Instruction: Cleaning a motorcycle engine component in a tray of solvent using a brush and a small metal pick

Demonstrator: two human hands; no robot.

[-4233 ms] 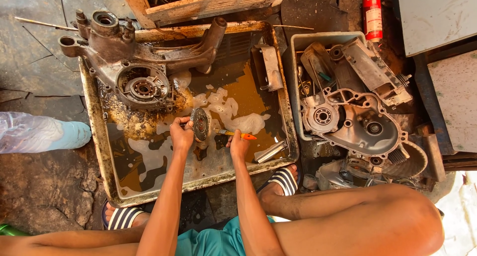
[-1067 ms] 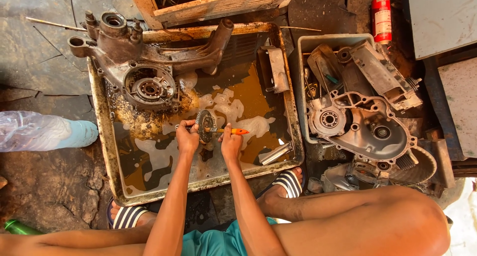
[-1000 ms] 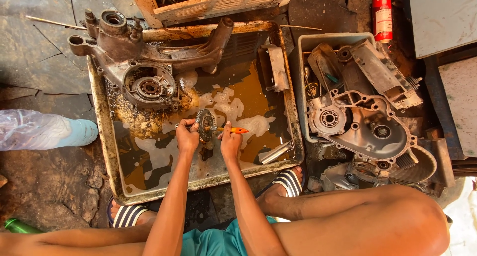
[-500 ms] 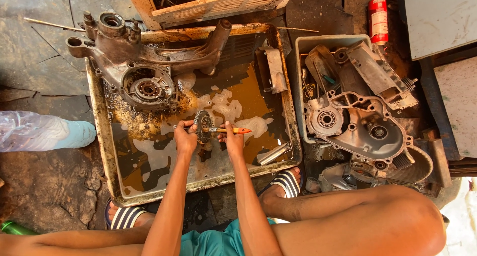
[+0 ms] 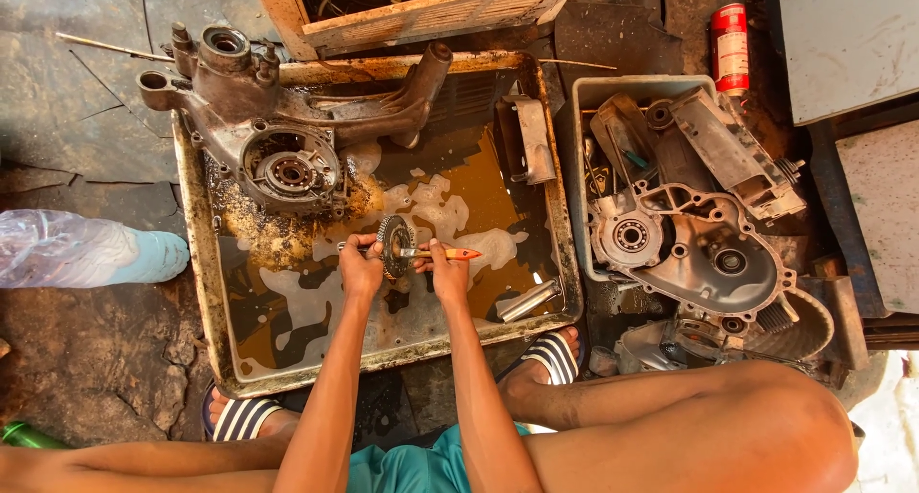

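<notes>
Gripping toothed gear (image 5: 393, 247) in left hand (image 5: 361, 269), pinching orange-handled brush (image 5: 442, 254) in right hand (image 5: 447, 278) over foamy wash tray (image 5: 196, 263). Risk: slipping from wet fingers, splashing solvent

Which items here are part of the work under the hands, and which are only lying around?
In use:
left hand holding the gear
right hand holding the orange-handled brush against it
tray of brown, foamy liquid beneath

Lying about:
engine casing at the tray's far end
metal cylinder in the tray
grey tub of engine covers
red can
wooden crate
</notes>
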